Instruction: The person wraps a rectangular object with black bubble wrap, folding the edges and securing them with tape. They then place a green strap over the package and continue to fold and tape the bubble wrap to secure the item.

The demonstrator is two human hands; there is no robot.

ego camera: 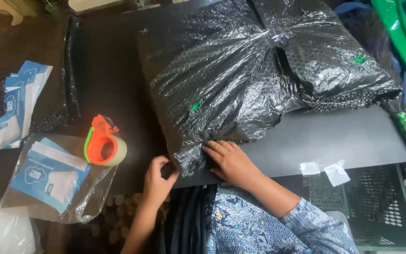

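A large parcel wrapped in black bubble wrap (222,84) lies across the dark table (348,136). My left hand (157,181) pinches the wrap's near corner at the table's front edge. My right hand (231,160) lies flat on the same corner, fingers spread and pointing left, pressing the wrap down. A second black-wrapped bundle (334,61) overlaps the parcel at the back right. An orange tape dispenser with a roll of clear tape (103,143) stands on the table just left of my left hand.
A clear bag of blue and white packets (48,176) lies at the front left, with more loose packets (15,108) behind it. Two scraps of white tape (330,170) stick to the table's front edge. A dark mesh crate (377,207) sits below right. Green items (400,33) lean at far right.
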